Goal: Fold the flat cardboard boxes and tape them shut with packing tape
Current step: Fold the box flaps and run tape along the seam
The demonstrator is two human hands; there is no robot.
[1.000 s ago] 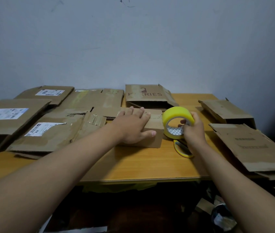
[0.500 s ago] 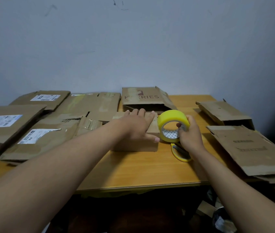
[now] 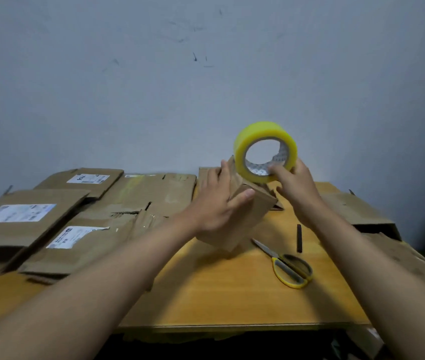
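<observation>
Cardboard box point(image 3: 242, 216), small and already folded up, is tilted on one lower corner near the middle of the wooden table point(image 3: 232, 302), its upper end leaning toward twelve o'clock. The left hand point(image 3: 218, 206) grips it from the nine o'clock side, fingers wrapped over the far edge and thumb pressed on the near face. The right hand point(image 3: 293, 184) holds the yellow packing tape roll point(image 3: 265, 152) just above the box's upper end, at about one o'clock from it, with fingertips hooked inside the core and the thumb outside. Whether a strip already runs from roll to box cannot be told.

To tape well, I judge the left hand should keep the flaps pushed flat and the box steady, so the seam stays closed while the roll is drawn along it. Keep the strip taut, centred on the seam, and carry it over onto the side face.

Yellow-handled scissors point(image 3: 288, 266) lie at four o'clock from the box, within reach for the cut. Flat cardboard boxes point(image 3: 58, 229) wait at nine o'clock, some more at three o'clock point(image 3: 357, 211).
</observation>
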